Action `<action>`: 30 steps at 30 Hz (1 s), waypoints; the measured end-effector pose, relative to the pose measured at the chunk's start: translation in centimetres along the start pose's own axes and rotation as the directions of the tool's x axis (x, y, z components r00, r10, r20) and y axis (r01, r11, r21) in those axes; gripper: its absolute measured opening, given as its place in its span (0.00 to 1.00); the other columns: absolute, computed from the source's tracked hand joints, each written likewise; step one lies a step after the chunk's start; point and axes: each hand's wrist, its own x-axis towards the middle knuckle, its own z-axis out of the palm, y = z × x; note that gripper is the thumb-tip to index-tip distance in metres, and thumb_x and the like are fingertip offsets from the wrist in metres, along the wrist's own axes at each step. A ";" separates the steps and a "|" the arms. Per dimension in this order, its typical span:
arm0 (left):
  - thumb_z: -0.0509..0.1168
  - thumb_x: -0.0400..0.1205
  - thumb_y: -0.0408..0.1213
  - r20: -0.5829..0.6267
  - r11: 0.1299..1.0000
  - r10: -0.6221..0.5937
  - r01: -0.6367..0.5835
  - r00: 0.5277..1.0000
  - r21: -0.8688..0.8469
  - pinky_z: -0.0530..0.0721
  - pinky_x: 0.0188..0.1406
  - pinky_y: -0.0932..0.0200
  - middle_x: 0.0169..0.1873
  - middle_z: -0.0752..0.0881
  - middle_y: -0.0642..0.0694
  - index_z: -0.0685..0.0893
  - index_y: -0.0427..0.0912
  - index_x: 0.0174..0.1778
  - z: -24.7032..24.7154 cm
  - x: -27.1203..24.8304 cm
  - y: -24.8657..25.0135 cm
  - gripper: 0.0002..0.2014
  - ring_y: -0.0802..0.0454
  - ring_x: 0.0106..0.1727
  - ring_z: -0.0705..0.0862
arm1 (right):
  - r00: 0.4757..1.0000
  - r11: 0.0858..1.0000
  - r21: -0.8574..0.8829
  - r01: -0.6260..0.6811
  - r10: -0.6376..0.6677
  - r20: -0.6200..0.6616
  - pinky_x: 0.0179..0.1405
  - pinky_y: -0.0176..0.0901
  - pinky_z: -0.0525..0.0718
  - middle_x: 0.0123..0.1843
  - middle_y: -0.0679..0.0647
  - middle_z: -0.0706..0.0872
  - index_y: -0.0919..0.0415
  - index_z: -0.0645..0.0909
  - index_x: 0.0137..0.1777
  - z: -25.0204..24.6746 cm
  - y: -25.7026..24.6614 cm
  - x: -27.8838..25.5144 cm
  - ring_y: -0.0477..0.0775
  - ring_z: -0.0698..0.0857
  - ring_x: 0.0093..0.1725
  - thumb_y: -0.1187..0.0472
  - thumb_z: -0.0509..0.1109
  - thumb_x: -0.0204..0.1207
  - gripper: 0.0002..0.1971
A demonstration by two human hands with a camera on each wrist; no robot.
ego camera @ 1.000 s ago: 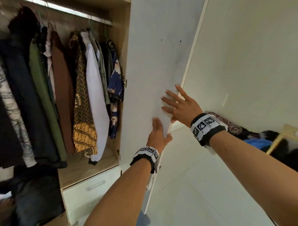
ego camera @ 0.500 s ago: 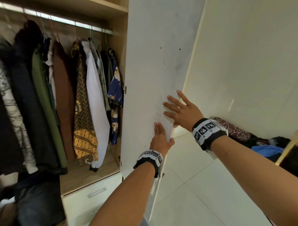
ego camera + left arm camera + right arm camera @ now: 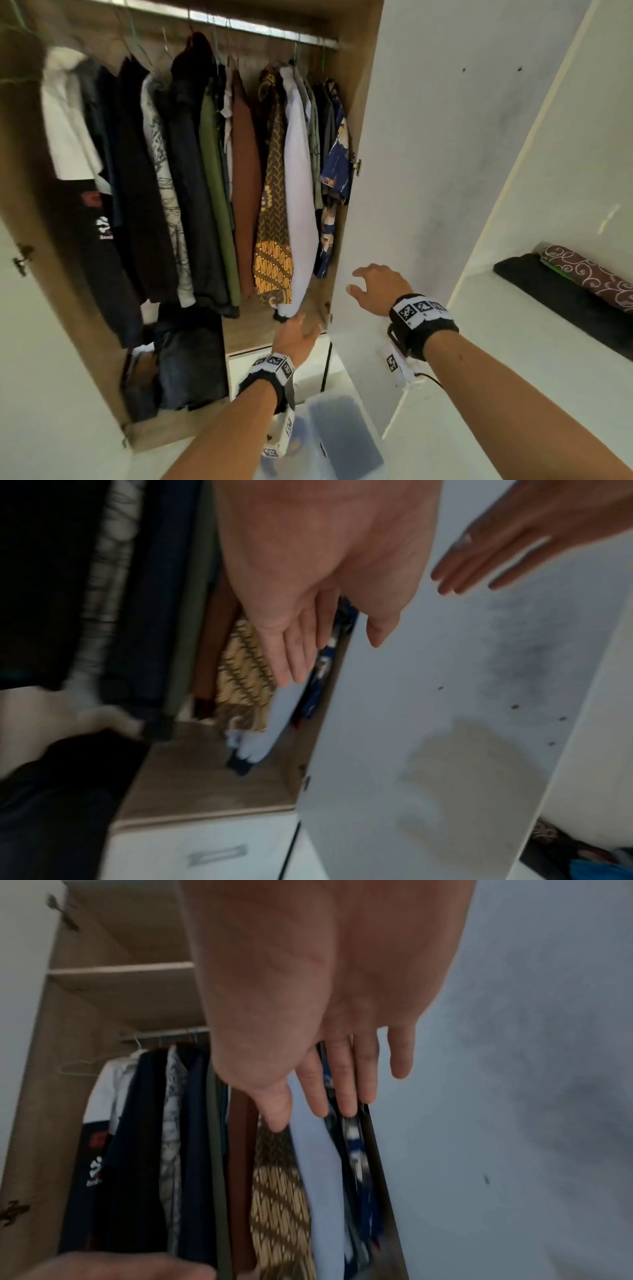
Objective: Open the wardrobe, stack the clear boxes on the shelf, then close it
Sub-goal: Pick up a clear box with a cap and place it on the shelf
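The wardrobe stands open, its white right door point(image 3: 428, 171) swung wide. My left hand point(image 3: 298, 332) hovers open in front of the wooden shelf point(image 3: 253, 329) under the hanging clothes, fingers straight point(image 3: 294, 653), holding nothing. My right hand point(image 3: 373, 287) is open beside the door's inner face, fingers loosely spread point(image 3: 339, 1085); contact with the door is unclear. Two clear boxes sit low in the head view below my left wrist: one with a dark lid point(image 3: 346, 435), the other point(image 3: 301, 448) partly hidden by the wrist camera.
Several hung garments point(image 3: 205, 178) fill the rail, with dark bundles point(image 3: 185, 363) piled bottom left. A white drawer point(image 3: 205, 853) lies under the shelf. An upper wooden shelf point(image 3: 123, 972) shows above the rail. Folded fabric point(image 3: 589, 277) lies on the floor right.
Both hands have come off the door edge and dropped lower; the left hand moved toward the wardrobe interior. The view pulled back, showing the clear boxes and the left side.
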 end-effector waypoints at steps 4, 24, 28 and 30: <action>0.62 0.82 0.55 -0.027 0.982 -0.180 0.181 0.983 0.050 0.77 0.68 0.52 0.70 0.82 0.41 0.75 0.42 0.76 -2.1 -2.9 -8.3 0.30 0.43 0.68 0.81 | 0.966 0.975 0.178 -0.135 0.090 0.242 0.73 0.54 0.73 0.78 0.59 0.74 0.56 0.70 0.79 8.2 -2.3 -0.3 0.61 0.74 0.75 0.42 0.58 0.84 0.28; 0.66 0.81 0.52 0.121 0.707 -0.707 0.702 0.697 0.087 0.73 0.74 0.46 0.77 0.73 0.39 0.62 0.41 0.83 16.1 -4.8 -31.3 0.37 0.42 0.75 0.75 | 0.598 0.899 0.178 -0.401 0.110 0.794 0.68 0.48 0.73 0.75 0.60 0.78 0.60 0.68 0.79 46.3 2.8 3.9 0.62 0.78 0.72 0.41 0.62 0.83 0.32; 0.66 0.82 0.52 0.118 0.653 -0.757 0.752 0.643 0.095 0.67 0.78 0.47 0.82 0.64 0.39 0.56 0.42 0.85 21.8 -3.9 -37.0 0.40 0.42 0.81 0.66 | 0.567 0.885 0.170 -0.434 0.121 0.815 0.67 0.44 0.73 0.74 0.59 0.80 0.60 0.70 0.78 55.9 4.7 4.5 0.61 0.78 0.72 0.42 0.62 0.83 0.29; 0.66 0.81 0.53 0.119 0.633 -0.774 0.767 0.623 0.105 0.64 0.78 0.48 0.83 0.61 0.39 0.53 0.42 0.85 24.3 -3.2 -40.1 0.42 0.42 0.82 0.62 | 0.554 0.868 0.186 -0.461 0.118 0.824 0.69 0.43 0.72 0.76 0.56 0.79 0.58 0.68 0.79 60.4 5.3 4.6 0.58 0.78 0.74 0.42 0.62 0.83 0.30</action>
